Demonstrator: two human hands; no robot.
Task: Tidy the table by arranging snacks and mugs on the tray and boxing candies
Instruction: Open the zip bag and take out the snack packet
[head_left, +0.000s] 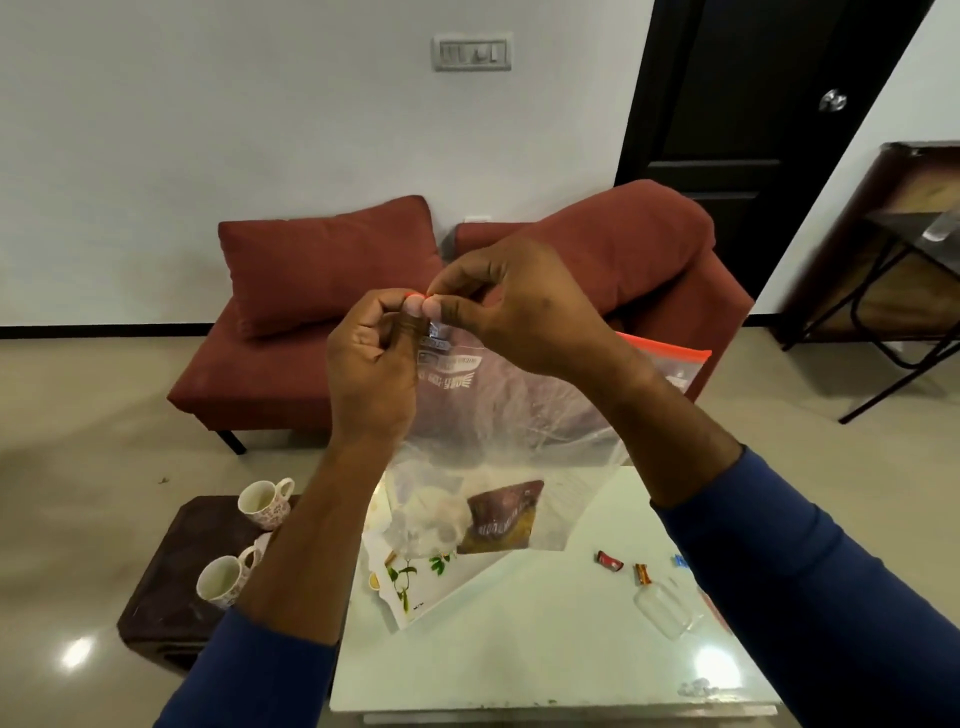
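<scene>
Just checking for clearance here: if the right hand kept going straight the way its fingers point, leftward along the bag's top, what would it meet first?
The right hand would meet the left hand first; their fingertips already pinch the same corner of the zip bag, practically touching, so no free gap shows.

We are raising both arms, our left hand and right hand meeting, fingertips pinching together, sleeves at forearms.
</scene>
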